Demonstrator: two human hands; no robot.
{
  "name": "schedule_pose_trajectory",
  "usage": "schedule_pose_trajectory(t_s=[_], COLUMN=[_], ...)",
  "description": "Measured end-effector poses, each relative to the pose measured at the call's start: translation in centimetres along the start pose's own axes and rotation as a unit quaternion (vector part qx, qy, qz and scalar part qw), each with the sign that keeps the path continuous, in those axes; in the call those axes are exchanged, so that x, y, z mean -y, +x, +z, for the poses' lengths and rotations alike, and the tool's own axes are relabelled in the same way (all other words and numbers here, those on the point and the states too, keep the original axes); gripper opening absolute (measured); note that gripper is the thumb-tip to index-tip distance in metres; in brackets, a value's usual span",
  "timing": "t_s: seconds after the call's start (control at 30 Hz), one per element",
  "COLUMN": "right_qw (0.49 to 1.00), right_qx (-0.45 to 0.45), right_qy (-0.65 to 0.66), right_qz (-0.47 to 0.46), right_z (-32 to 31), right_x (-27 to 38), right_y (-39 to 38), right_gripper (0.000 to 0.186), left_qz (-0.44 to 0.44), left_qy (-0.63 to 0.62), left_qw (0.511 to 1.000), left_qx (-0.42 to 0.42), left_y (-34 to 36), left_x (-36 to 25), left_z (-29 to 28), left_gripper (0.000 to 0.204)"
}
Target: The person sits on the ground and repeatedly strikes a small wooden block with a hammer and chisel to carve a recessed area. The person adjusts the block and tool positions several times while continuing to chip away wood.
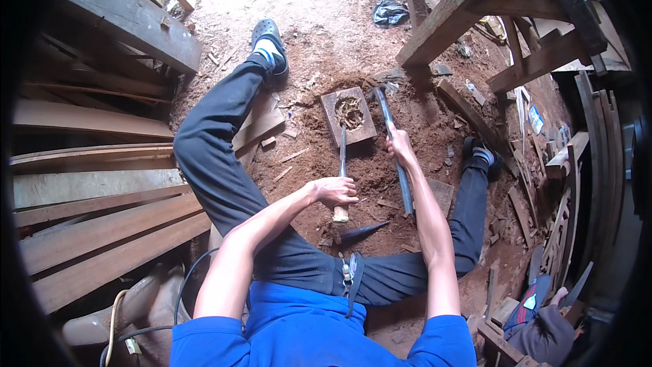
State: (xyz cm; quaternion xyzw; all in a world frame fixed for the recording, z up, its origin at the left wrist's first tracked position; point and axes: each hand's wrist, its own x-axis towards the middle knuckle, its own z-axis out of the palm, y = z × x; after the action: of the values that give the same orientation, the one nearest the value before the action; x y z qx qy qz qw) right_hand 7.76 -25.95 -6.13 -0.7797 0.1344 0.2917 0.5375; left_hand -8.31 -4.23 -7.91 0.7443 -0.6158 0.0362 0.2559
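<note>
A square reddish-brown wooden block [363,132] lies on the ground between my legs, with a rough round hollow full of pale shavings [350,111] cut into its top. My left hand [336,191] is closed around a chisel [343,151], whose wooden butt sticks out below the fist. The chisel's tip meets the near edge of the hollow. In my right hand [400,145] is a hammer [384,107], gripped partway along its bluish metal-looking handle. Its head is beside the block's far right corner, apart from the chisel. A dark, pointed tool [365,232] lies near my lap.
Long planks [102,185] are stacked along the left, below a thick grey beam [129,17]. A wooden frame [462,13] stands at the far right. Sawdust and offcuts cover the ground around my legs. Dark cloth [541,335] lies at lower right, near a blade [578,285].
</note>
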Motion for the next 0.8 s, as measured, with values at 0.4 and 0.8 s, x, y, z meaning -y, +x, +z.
schedule_pose_trajectory(t_s=[0.4, 0.8], right_qw=[0.989, 0.968], right_qx=[0.062, 0.078], right_qy=[0.109, 0.19], right_qz=[0.084, 0.141], right_z=[-1.8, -1.4], right_x=[-2.9, -6.0], right_y=[-11.0, -12.0], right_gripper=[0.054, 0.052], left_qz=[0.045, -0.059], left_qy=[0.046, -0.118], left_qw=[0.997, 0.976], left_qx=[-0.046, -0.17], left_y=[1.6, 2.6], left_x=[4.0, 1.7], left_z=[-10.6, -10.2], left_gripper=[0.024, 0.023])
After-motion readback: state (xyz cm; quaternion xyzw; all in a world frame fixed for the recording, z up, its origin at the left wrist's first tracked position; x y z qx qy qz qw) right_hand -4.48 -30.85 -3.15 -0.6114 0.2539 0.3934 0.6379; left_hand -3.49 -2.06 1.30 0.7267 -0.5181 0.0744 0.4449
